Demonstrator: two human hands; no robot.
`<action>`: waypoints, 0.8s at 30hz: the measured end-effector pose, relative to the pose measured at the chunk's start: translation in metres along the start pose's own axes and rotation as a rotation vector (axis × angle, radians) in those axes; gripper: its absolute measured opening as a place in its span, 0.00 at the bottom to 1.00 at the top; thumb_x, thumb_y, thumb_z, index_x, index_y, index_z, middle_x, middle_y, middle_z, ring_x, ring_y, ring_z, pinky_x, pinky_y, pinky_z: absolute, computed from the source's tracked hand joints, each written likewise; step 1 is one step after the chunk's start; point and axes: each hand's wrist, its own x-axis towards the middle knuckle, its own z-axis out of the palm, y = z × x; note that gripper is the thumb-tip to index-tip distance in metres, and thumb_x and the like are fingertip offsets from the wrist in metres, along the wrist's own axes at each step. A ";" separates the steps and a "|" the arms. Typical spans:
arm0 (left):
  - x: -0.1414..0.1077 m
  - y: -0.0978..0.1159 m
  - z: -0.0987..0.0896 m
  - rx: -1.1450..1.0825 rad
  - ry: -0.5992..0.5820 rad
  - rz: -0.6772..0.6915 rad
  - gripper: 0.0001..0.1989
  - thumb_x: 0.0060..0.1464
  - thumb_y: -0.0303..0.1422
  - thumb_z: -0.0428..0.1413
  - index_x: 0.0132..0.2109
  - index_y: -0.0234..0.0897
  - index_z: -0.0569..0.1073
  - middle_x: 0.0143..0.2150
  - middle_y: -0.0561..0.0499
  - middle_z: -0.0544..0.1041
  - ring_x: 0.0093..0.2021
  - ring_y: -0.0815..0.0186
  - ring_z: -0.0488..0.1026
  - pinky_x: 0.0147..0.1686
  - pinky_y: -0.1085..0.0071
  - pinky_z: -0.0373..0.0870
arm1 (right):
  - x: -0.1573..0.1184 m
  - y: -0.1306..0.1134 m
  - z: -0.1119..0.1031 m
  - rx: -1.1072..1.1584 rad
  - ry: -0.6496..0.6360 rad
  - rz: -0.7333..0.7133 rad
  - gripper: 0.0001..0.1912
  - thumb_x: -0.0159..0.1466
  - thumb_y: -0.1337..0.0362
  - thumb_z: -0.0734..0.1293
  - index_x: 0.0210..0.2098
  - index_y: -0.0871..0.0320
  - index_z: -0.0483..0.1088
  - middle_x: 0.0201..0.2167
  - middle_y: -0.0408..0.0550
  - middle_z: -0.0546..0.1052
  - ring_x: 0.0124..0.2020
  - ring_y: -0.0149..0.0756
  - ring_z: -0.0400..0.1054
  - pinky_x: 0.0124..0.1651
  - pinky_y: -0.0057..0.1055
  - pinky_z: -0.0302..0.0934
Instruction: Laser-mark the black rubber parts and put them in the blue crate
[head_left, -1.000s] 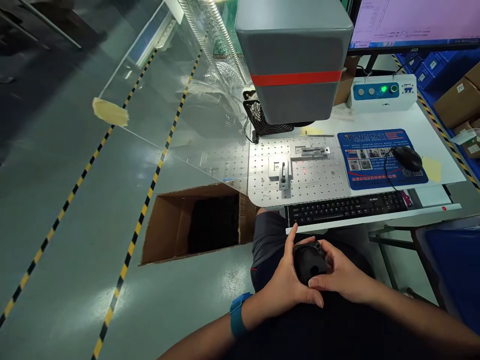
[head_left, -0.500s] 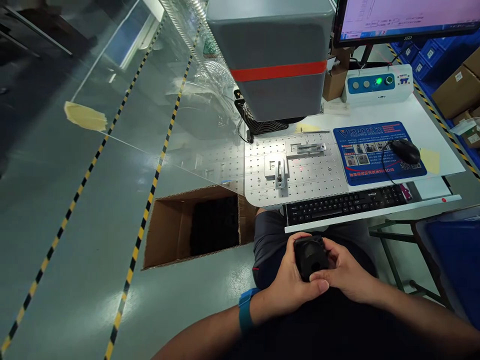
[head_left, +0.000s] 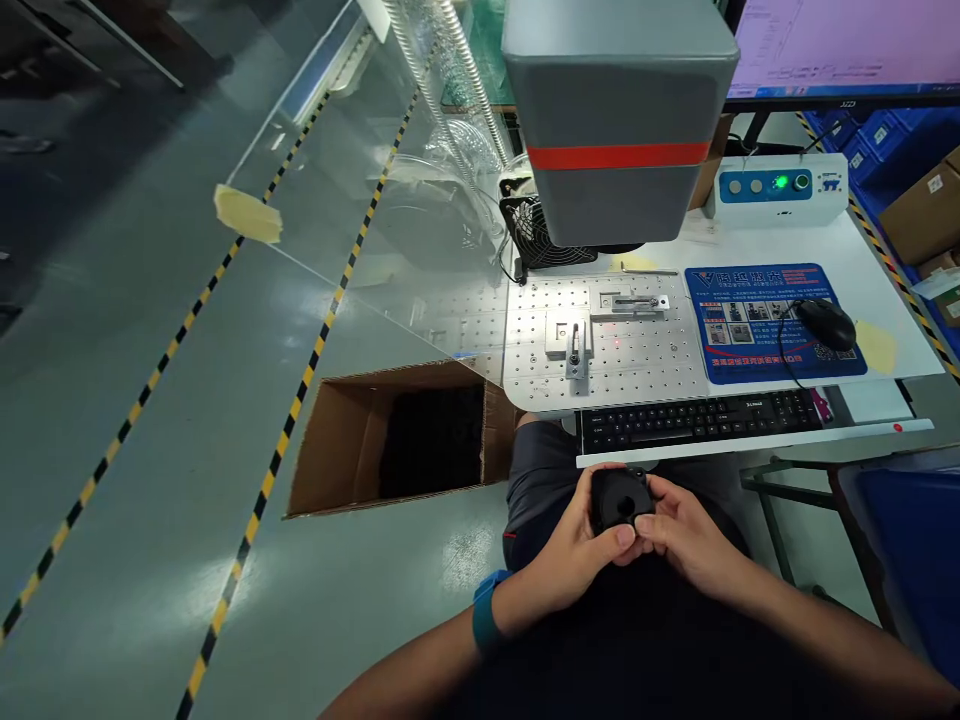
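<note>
Over my lap, a small black part with a round hole in its face is held between both hands. My left hand wraps its left side, with the thumb along the near edge. On the other side, my right hand grips it with fingers behind and thumb at the lower edge. The thumbs nearly meet below the hole. What the part belongs to cannot be made out. Beyond it lies a perforated metal plate with two small clamp brackets, one bracket nearer me.
A grey machine head hangs above the plate. The keyboard sits on a tray just beyond my hands. Right of the plate are a blue mouse pad and a mouse. At left, a cardboard box on the floor holds dark contents.
Both hands have turned the black part so its holed face points more upward. My right thumb has shifted to its near edge. The view has swung slightly left.
</note>
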 end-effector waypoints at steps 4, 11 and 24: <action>-0.001 0.002 0.000 -0.006 0.006 0.008 0.26 0.55 0.40 0.63 0.57 0.42 0.62 0.42 0.51 0.69 0.41 0.66 0.66 0.42 0.69 0.65 | 0.000 0.004 0.002 -0.010 -0.003 -0.058 0.24 0.59 0.58 0.74 0.52 0.56 0.68 0.38 0.46 0.74 0.33 0.32 0.70 0.38 0.35 0.71; 0.001 0.001 0.000 0.013 0.028 0.044 0.26 0.54 0.40 0.63 0.56 0.42 0.62 0.40 0.52 0.68 0.39 0.66 0.65 0.38 0.70 0.65 | 0.003 0.005 0.004 -0.069 0.039 -0.088 0.22 0.58 0.56 0.75 0.49 0.56 0.70 0.36 0.44 0.73 0.33 0.31 0.67 0.37 0.30 0.68; 0.008 0.005 -0.016 -0.061 -0.070 -0.007 0.28 0.58 0.49 0.58 0.58 0.37 0.63 0.37 0.49 0.73 0.29 0.67 0.69 0.34 0.65 0.69 | 0.004 -0.002 -0.002 -0.173 -0.060 0.019 0.23 0.69 0.47 0.63 0.55 0.58 0.65 0.37 0.51 0.78 0.38 0.39 0.76 0.41 0.35 0.66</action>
